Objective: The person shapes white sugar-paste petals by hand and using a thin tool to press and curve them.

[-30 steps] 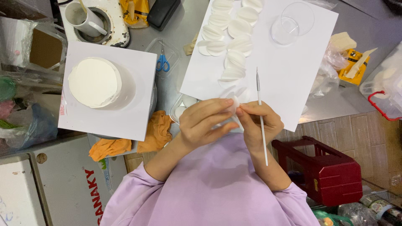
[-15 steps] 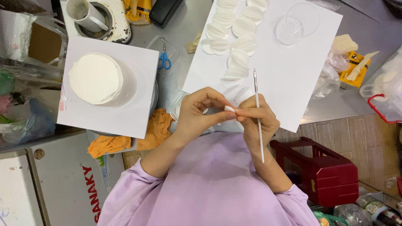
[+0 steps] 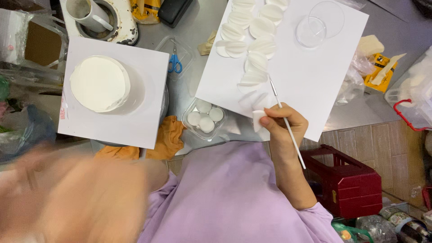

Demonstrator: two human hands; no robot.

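My right hand [image 3: 283,123] pinches a small white petal-shaped piece [image 3: 257,120] between thumb and fingers and also holds a thin white stick tool [image 3: 275,92] that lies across the hand. It hovers at the near edge of a white sheet [image 3: 315,81] that carries several thin white round petals [image 3: 252,40]. My left hand [image 3: 76,198] is a big blurred shape at the lower left, close to the camera, and its fingers are unreadable. A clear tub with three white balls [image 3: 204,118] sits just left of my right hand.
A round white cake [image 3: 100,83] stands on a white square board [image 3: 135,121] at the left. Blue scissors [image 3: 174,63], an orange cloth [image 3: 166,139], a clear round dish [image 3: 321,20], a mug [image 3: 87,10] and a red crate [image 3: 351,184] lie around.
My left hand has let go of the white piece and swung down-left toward the camera, blurring. My right hand keeps the piece and the stick, now alone at the sheet's edge.
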